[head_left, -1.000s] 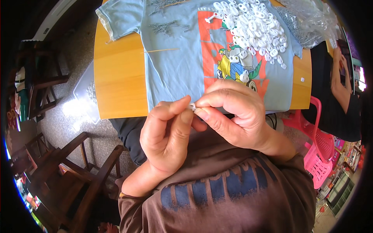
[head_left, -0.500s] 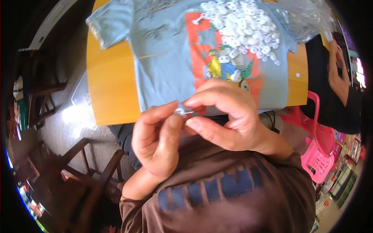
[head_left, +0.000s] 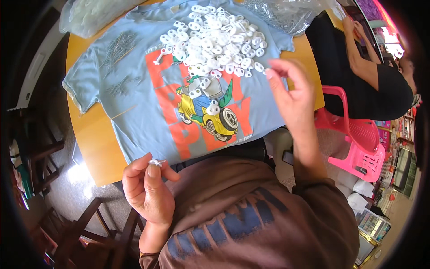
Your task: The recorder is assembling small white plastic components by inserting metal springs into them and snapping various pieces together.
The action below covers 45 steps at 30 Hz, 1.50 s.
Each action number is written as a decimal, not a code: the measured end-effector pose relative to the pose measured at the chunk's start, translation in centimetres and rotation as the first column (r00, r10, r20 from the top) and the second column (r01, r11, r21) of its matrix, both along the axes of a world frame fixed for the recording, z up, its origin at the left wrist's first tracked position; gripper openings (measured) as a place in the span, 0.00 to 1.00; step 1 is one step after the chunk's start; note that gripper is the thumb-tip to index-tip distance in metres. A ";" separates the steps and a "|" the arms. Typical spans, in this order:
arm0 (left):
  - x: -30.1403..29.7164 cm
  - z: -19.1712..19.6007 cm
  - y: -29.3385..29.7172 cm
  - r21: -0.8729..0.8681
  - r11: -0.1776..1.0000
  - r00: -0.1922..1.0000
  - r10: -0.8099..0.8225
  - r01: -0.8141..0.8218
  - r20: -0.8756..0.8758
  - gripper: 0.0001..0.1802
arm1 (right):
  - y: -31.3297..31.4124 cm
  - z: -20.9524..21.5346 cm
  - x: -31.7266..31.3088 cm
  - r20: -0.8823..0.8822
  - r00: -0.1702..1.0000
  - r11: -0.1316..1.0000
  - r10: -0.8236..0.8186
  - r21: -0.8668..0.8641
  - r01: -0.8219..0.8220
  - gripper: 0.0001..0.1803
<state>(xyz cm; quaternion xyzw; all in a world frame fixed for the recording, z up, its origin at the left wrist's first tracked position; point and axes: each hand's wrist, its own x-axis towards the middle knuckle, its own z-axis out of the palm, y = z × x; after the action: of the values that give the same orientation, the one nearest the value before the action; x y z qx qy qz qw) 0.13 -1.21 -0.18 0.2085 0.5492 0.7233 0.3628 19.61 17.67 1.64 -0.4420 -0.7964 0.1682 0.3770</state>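
L hand (head_left: 150, 195) was clamped on sm. white clip (head_left: 155, 162), its screw (head_left: 163, 161) pointed R. R hand (head_left: 296, 89) was nearer white clip pile (head_left: 224, 42), just L of parted fingertips.

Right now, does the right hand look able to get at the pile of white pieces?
Probably yes: the right hand looks open and empty, near the right edge of the pile of white pieces, and nothing visible stands in the way.

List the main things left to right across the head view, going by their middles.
Grey screws, left hand pinching a small white piece, heap of white pieces, open right hand, pink chair.
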 end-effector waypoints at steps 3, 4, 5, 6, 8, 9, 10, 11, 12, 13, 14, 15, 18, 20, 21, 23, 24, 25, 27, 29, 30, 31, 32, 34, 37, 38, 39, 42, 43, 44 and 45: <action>0.3 -0.2 0.1 -0.010 1.000 1.000 -0.018 0.018 0.006 0.09 | 1.3 -0.8 2.6 0.129 0.991 0.996 -0.028 -0.084 0.039 0.10; 0.3 -0.2 0.2 -0.010 1.000 1.000 -0.021 0.021 0.003 0.09 | 1.3 -0.8 2.7 0.126 0.991 0.996 -0.032 -0.084 0.042 0.10; 0.4 -0.2 0.2 -0.014 1.000 1.000 -0.025 0.025 -0.004 0.09 | 1.2 -0.8 2.7 0.128 0.992 0.994 -0.023 -0.102 0.037 0.09; 0.5 -0.1 0.3 -0.020 0.999 1.000 -0.028 0.028 -0.012 0.09 | 1.2 -0.8 2.8 0.129 0.992 0.992 -0.014 -0.122 0.030 0.09; 0.6 0.0 0.3 -0.026 0.999 1.000 -0.028 0.028 -0.014 0.09 | 1.3 -0.8 2.4 0.118 0.993 0.994 -0.005 -0.112 0.018 0.09; 0.7 0.1 0.3 -0.030 0.999 1.000 -0.027 0.027 -0.013 0.09 | 1.4 -0.9 2.2 0.112 0.994 0.995 0.005 -0.099 0.006 0.09; 0.7 0.1 0.3 -0.030 0.999 0.999 -0.028 0.028 -0.016 0.09 | 1.6 -1.1 2.1 0.109 0.994 0.995 0.004 -0.099 0.007 0.09; 0.8 0.2 0.3 -0.026 0.999 0.999 -0.029 0.029 -0.019 0.09 | 2.0 -1.4 2.0 0.123 0.992 0.998 0.022 -0.057 -0.015 0.09; 0.8 0.2 0.3 -0.022 0.999 0.999 -0.028 0.028 -0.024 0.09 | 2.3 -1.6 1.8 0.137 0.990 0.999 0.041 -0.014 -0.039 0.09; 0.8 0.2 0.3 -0.021 0.999 0.999 -0.026 0.026 -0.026 0.09 | 2.3 -1.7 1.6 0.134 0.990 0.999 0.042 -0.013 -0.041 0.09; 0.8 0.1 0.2 -0.025 0.999 0.999 -0.024 0.023 -0.028 0.09 | 2.4 -1.6 1.4 0.185 0.982 0.999 0.041 0.011 -0.044 0.09; 0.7 0.2 0.1 -0.031 0.999 0.999 -0.021 0.020 -0.030 0.09 | 2.4 -1.6 1.3 0.235 0.971 0.998 0.039 0.033 -0.049 0.08; 0.8 0.5 0.2 -0.048 0.998 1.000 -0.026 0.026 0.001 0.09 | 2.5 -1.7 1.3 0.236 0.970 0.996 0.058 0.053 -0.072 0.07; 0.8 0.6 0.2 -0.051 0.998 1.000 -0.023 0.024 0.009 0.09 | 2.3 -1.6 1.0 0.228 0.971 0.996 0.066 0.038 -0.077 0.07; 0.8 0.6 0.2 -0.050 0.998 1.000 -0.024 0.025 0.019 0.09 | 2.1 -1.5 0.9 0.223 0.972 0.997 0.069 0.027 -0.077 0.07; 0.7 0.6 0.1 -0.047 0.998 0.999 -0.029 0.030 0.022 0.09 | 1.7 -1.6 0.7 0.184 0.981 0.998 0.065 -0.004 -0.065 0.07; 0.7 0.5 0.1 -0.041 0.998 0.999 -0.039 0.040 0.026 0.09 | 1.5 -1.7 0.7 0.147 0.988 0.998 0.054 -0.035 -0.049 0.07; 0.6 0.6 0.1 -0.045 0.998 0.999 -0.032 0.033 0.024 0.09 | 1.3 -1.8 0.6 0.145 0.988 0.998 0.061 -0.039 -0.056 0.07; 0.4 0.8 0.1 -0.021 0.998 0.997 -0.058 0.059 0.055 0.10 | 0.6 -2.0 0.2 -0.041 0.998 0.999 0.038 -0.016 -0.038 0.07; 0.4 1.1 0.4 -0.011 0.998 0.994 -0.058 0.059 0.093 0.10 | -0.4 -1.2 -0.6 -0.084 0.993 0.993 0.088 -0.067 -0.094 0.07; 0.4 1.3 0.5 0.005 0.998 0.989 -0.069 0.069 0.133 0.10 | -1.0 -0.8 -1.1 -0.217 0.967 0.976 0.135 -0.142 -0.168 0.07; 0.3 1.6 0.6 0.015 0.997 0.984 -0.081 0.080 0.158 0.11 | -1.7 -0.3 -1.7 -0.348 0.923 0.946 0.166 -0.207 -0.249 0.07; 0.2 1.7 0.6 0.028 0.996 0.979 -0.091 0.088 0.184 0.11 | -2.5 0.1 -2.2 -0.468 0.858 0.881 0.214 -0.288 -0.377 0.07; 0.0 1.8 0.5 0.061 0.992 0.967 -0.120 0.109 0.225 0.11 | -3.9 1.2 -3.2 -0.497 0.831 0.797 0.250 -0.381 -0.468 0.09; -0.1 1.9 0.3 0.060 0.993 0.963 -0.114 0.102 0.244 0.11 | -5.3 1.6 -5.0 -0.653 0.683 0.582 0.327 -0.431 -0.690 0.09; -0.1 2.0 0.1 0.056 0.994 0.964 -0.108 0.097 0.244 0.11 | -5.4 1.2 -5.5 -0.595 0.674 0.603 0.438 -0.362 -0.711 0.08; -0.2 2.0 0.1 0.058 0.994 0.958 -0.110 0.098 0.265 0.11 | -5.7 1.2 -5.8 -0.613 0.652 0.540 0.446 -0.397 -0.742 0.09; -0.4 2.1 -0.2 0.066 0.993 0.949 -0.111 0.095 0.296 0.11 | -6.8 1.0 -6.5 -0.616 0.652 0.492 0.442 -0.441 -0.750 0.10; -0.5 2.1 -0.3 0.073 0.993 0.945 -0.113 0.095 0.306 0.11 | -7.1 0.8 -6.6 -0.600 0.678 0.522 0.425 -0.449 -0.725 0.09; -0.6 2.1 -0.4 0.072 0.993 0.945 -0.111 0.093 0.308 0.11 | -7.2 0.7 -6.7 -0.584 0.703 0.551 0.407 -0.457 -0.698 0.08; -0.6 2.1 -0.4 0.091 0.991 0.941 -0.121 0.097 0.315 0.11 | -7.4 0.9 -6.7 -0.583 0.703 0.548 0.409 -0.459 -0.699 0.08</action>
<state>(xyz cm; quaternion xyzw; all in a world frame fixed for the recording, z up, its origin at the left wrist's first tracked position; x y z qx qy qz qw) -0.51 -1.62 1.88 0.1320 0.4435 0.7463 0.4785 12.91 10.25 2.58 -0.2155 -0.6866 0.6351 0.2807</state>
